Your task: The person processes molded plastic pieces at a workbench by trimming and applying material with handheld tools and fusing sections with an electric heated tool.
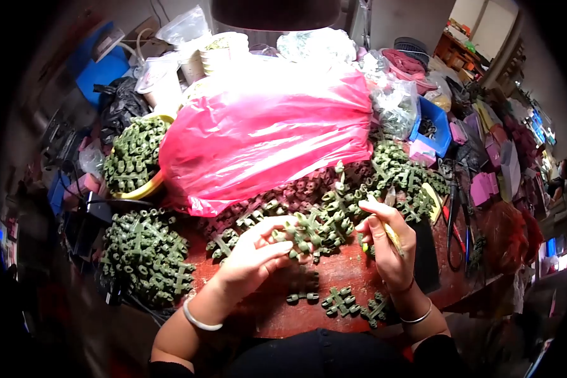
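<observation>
My left hand (253,253) has its fingers closed around a green branched piece with small round cups (307,232), held above the red worktable (274,318). Beside it, my right hand (389,252) grips a slim tool with a yellowish handle (394,240); its working tip cannot be made out. The tool hand is a little apart from the held piece. Below my hands lie loose green branched pieces (341,302), some near the table's front edge. Behind them spreads a heap of similar pieces (334,211), partly under a pink plastic bag (271,138).
Left of my arm stands a large pile of green pieces (146,252), with a yellow basin (148,188) of more behind it. At right lie pliers-like tools with dark handles (452,217), a blue bin (436,126) and pink blocks (483,188). White tubs (223,53) stand at the back.
</observation>
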{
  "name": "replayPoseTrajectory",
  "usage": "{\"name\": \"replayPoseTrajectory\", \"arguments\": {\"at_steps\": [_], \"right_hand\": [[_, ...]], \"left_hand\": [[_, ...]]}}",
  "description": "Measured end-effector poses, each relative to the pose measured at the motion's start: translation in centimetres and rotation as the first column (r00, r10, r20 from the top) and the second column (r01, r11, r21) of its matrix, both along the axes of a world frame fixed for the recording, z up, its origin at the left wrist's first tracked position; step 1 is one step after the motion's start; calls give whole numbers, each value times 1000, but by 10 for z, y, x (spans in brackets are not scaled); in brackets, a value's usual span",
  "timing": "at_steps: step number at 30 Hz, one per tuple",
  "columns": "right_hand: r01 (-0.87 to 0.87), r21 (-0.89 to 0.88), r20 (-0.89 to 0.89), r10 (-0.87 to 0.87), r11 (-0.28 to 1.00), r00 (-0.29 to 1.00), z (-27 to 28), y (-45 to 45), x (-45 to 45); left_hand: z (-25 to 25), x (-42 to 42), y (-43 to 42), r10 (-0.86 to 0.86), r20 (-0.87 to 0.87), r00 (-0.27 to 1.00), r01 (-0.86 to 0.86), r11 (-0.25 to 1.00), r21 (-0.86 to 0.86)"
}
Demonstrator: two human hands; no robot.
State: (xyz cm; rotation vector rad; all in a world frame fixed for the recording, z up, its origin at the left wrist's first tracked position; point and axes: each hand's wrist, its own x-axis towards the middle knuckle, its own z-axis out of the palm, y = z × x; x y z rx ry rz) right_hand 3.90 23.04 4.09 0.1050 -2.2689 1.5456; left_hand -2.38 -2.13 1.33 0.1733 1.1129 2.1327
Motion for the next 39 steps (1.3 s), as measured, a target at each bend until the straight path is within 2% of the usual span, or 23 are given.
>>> {"name": "replayPoseTrajectory", "arguments": {"at_steps": [1,2,4,5,6,8,9,10,12,15,16,18,22,26,28,29,30,32,34,36,37,38,39], "right_hand": [[31,29,18,-32,999,999,-1,3,-1],[70,97,-85,-62,993,994,-7,6,-6],[74,413,-128,-22,908,992,-5,12,-9],[79,460,-206,20,885,978,-15,13,-13],[29,490,-125,37,871,992,-13,11,-11],[58,616,-175,64,786,982,-26,11,-20],[44,647,-176,93,761,980,-27,7,-24],[1,588,-148,107,809,983,-26,3,-25],[-2,573,-191,137,819,972,-32,4,-28],[-74,514,-122,158,855,980,-36,10,-22],[-74,515,-122,159,854,980,-32,10,-22],[-73,569,-153,192,819,969,-27,10,-21],[-148,522,-61,209,840,976,-26,11,-17],[-191,461,-61,245,866,968,-28,18,-17],[-263,335,-121,318,905,940,-19,17,-14],[-297,294,-111,341,908,934,-17,16,-11],[-324,301,-129,375,897,918,-11,14,-10],[-343,324,-118,397,882,910,-5,9,-3],[-338,328,-128,396,882,909,-12,9,-1],[-149,322,-222,228,935,948,-21,10,-2],[-114,252,-219,171,961,961,-10,8,-1],[-158,102,-111,169,982,979,7,5,7],[-224,164,-168,251,961,953,1,11,6]], "left_hand": [[11,-5,1,-2,89,996,-5,997,83],[14,-12,6,-33,154,987,0,977,212],[14,-20,13,-28,281,959,-66,946,318],[5,-25,14,-56,231,971,-22,947,321],[6,-23,17,15,182,983,-51,980,194],[-5,-18,19,14,160,987,-49,974,222],[-3,-16,20,23,241,970,-74,977,201],[-6,-19,19,-32,233,972,-37,957,287],[-10,-20,13,-54,255,965,-17,964,267],[-4,-11,16,-21,-84,996,20,1000,-17],[1,-6,17,18,-72,997,-27,991,-128],[2,-3,22,38,-150,988,-56,992,-116],[-1,-7,22,20,-175,984,-41,992,-119],[1,-6,24,0,-181,984,-31,985,-170],[8,-2,29,-73,-550,832,-143,930,-338],[3,2,30,-107,-670,735,-185,919,-349],[4,3,34,-74,-780,622,-230,934,-272],[3,4,32,-165,-844,510,-209,928,-308],[4,6,30,-201,-840,505,-241,901,-361],[4,9,29,-59,-679,732,-235,913,-333],[0,8,30,-32,-675,737,-242,920,-308],[-4,7,30,-27,-678,735,-248,919,-306],[-7,7,29,-14,-649,761,-238,924,-299]]}}
